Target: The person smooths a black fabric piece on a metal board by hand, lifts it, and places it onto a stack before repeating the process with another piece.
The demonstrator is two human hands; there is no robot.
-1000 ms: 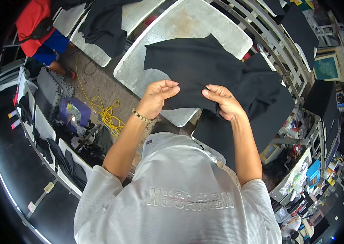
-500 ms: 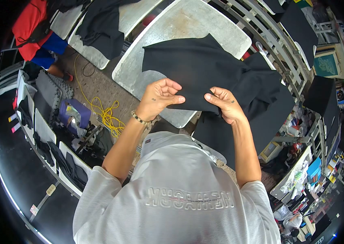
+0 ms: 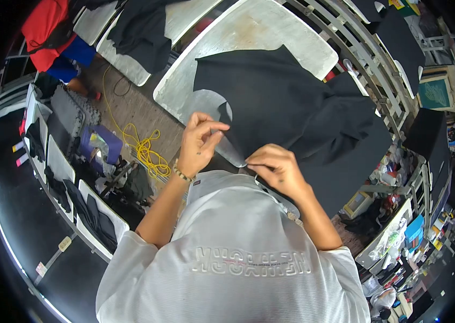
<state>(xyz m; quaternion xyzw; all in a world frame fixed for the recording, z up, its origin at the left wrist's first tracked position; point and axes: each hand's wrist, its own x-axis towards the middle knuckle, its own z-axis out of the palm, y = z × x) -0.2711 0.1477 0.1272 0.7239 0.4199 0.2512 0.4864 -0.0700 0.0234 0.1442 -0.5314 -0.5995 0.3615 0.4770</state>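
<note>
Black fabric lies over a pale, worn board, with folds toward its right side. My left hand pinches the fabric near the curved cutout at its left edge, where the pale board shows. Lower and to the right, my right hand has its fingertips pressed together on the near corner of the same fabric. The edge between both hands looks drawn out straight.
A person in a red top stands at the upper left. Yellow cord lies on the floor near a purple bin. Metal rails run along the right, with more boards and black fabric around.
My right hand has moved down and left and now pinches the fabric corner. My left hand has closed on the edge, and the cutout shows more of the board.
</note>
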